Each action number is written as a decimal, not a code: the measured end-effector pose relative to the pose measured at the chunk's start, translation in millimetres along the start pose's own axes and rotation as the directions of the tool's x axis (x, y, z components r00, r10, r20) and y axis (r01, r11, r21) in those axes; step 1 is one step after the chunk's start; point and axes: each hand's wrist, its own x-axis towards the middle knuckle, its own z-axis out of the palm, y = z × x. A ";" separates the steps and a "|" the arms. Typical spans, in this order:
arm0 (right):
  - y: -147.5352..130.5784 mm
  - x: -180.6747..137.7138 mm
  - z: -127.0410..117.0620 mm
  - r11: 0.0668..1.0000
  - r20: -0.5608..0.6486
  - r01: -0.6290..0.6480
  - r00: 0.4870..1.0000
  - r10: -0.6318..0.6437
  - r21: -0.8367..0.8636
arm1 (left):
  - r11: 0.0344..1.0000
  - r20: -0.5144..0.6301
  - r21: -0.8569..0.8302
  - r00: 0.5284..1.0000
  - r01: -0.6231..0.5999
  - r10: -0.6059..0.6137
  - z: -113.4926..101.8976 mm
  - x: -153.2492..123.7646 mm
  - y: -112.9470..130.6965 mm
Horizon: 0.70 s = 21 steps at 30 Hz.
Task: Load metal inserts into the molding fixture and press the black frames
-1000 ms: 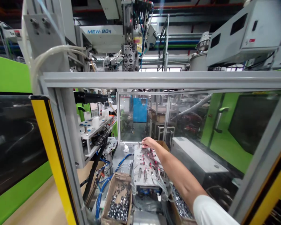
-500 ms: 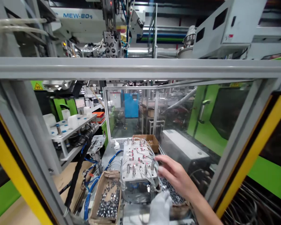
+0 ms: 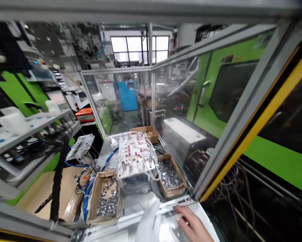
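Note:
My right hand is bare and low over the white ledge at the bottom. Its fingers are bent and a little apart, and nothing shows between them. Left of it, a smeared white shape, which looks like my left hand in a white glove, reaches up from the bottom edge; its fingers cannot be made out. Beyond both hands is a light metal fixture plate with upright pins, small red-lit spots and clear tubes. Cardboard boxes of small shiny metal parts flank it, one at left and one at right.
A smaller cardboard box stands behind the plate. Blue hoses run down its left side. A grey metal housing sits at right. An aluminium frame post with a yellow edge bounds the opening.
My right hand has drawn back from the plate's right side, down toward the ledge. The white shape beside it has shifted left. The view has moved forward and tilted down, uncovering the right-hand box.

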 end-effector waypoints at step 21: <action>-47.3 -21.9 47.2 0.973 0.073 0.020 0.997 -0.004 -0.231 | 0.973 0.008 0.177 0.989 0.145 -0.149 -35.3 -62.1 -22.8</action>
